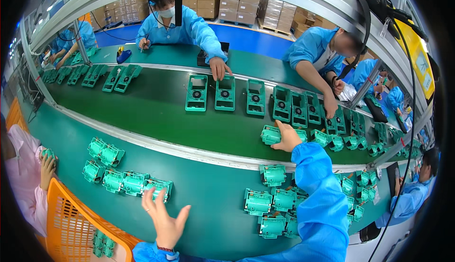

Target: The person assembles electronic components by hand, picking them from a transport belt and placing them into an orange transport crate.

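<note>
My right hand (288, 137) reaches over the dark green conveyor belt (156, 115). Its forefinger and thumb span the right end of a small green plastic housing (270, 134). My left hand (165, 220) is held with fingers spread and nothing in it. Its fingertips overlap the near edge of another green housing (160, 186), at the end of a small group on the green worktable (204, 205). Whether they touch it I cannot tell. Several more such housings (258, 202) stand grouped under and beside my right forearm, which hides some of them.
Green frames with round black parts (195, 93) line the belt's far side. Across it, one co-worker's hand (219, 67) touches a frame; another's hand (330, 104) reaches over the belt. An orange basket (61, 214) holding green parts stands at left. A metal rail (199, 155) edges the belt.
</note>
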### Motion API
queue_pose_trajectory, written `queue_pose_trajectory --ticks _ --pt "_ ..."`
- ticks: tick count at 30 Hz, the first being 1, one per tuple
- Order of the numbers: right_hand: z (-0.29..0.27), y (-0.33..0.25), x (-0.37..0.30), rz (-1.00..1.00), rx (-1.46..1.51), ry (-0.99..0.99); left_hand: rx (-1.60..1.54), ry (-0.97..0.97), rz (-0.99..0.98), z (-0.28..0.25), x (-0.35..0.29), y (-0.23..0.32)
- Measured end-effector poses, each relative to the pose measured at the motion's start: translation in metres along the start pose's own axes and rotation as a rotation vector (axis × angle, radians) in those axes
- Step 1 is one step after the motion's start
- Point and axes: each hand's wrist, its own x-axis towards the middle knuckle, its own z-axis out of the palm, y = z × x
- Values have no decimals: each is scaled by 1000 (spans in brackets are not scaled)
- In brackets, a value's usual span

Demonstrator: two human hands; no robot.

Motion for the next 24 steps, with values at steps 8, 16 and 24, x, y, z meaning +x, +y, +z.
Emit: queue_pose_trajectory --ticks 8,16,24 --pt "-109 -178 -103 -522 664 60 -1329 -410 -287 -1 0 61" --pt "-105 -213 -169 -156 1447 36 -1609 -385 -170 -16 -25 53" --pt "-73 -240 -186 223 2430 -400 -1607 -441 -173 -29 -42 49"
